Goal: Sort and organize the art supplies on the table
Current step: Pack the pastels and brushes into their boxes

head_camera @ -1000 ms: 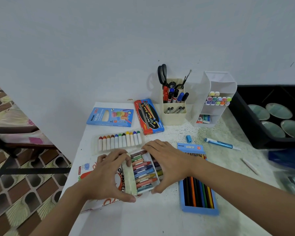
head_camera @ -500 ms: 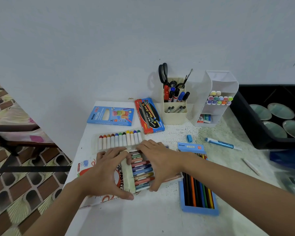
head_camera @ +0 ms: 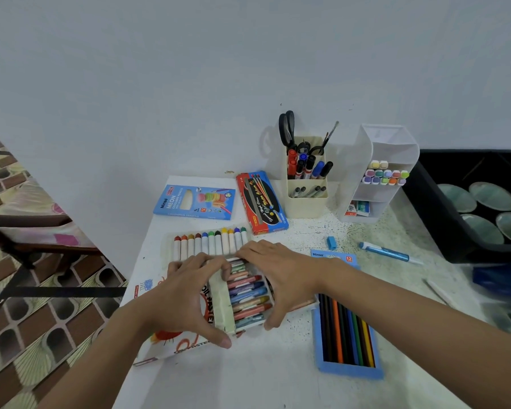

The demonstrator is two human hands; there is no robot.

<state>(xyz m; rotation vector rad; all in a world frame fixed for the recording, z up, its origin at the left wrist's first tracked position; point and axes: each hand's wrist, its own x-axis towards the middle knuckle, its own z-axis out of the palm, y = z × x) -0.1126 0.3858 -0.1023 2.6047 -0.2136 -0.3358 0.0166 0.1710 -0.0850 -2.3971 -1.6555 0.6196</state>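
Pastels [head_camera: 246, 291] lie side by side in the pastel tray [head_camera: 250, 322], which sits near the table's [head_camera: 263, 379] left edge, roughly midway between front and back. 2 hands hold it. The left hand [head_camera: 186, 293] grips the tray's left end, thumb reaching along the near corner and fingers curled together over the far side. The right hand [head_camera: 281, 278] grips the right end, thumb on the near edge and fingers pressed together over the far edge.

The tray's left end overlaps a printed pastel box [head_camera: 171, 346] lying flat at the left edge. Just behind the hands lies a crayon case [head_camera: 210, 243]. Behind that, a blue pencil box [head_camera: 195, 202] and a red watercolour box [head_camera: 261, 202] lie towards the back edge. A cream pen holder [head_camera: 306, 199] and a white organizer [head_camera: 378, 172] stand against the back edge. Right of the tray lies an open pencil tray [head_camera: 345, 335] marked 12, with a blue pen [head_camera: 387, 252] beyond it.
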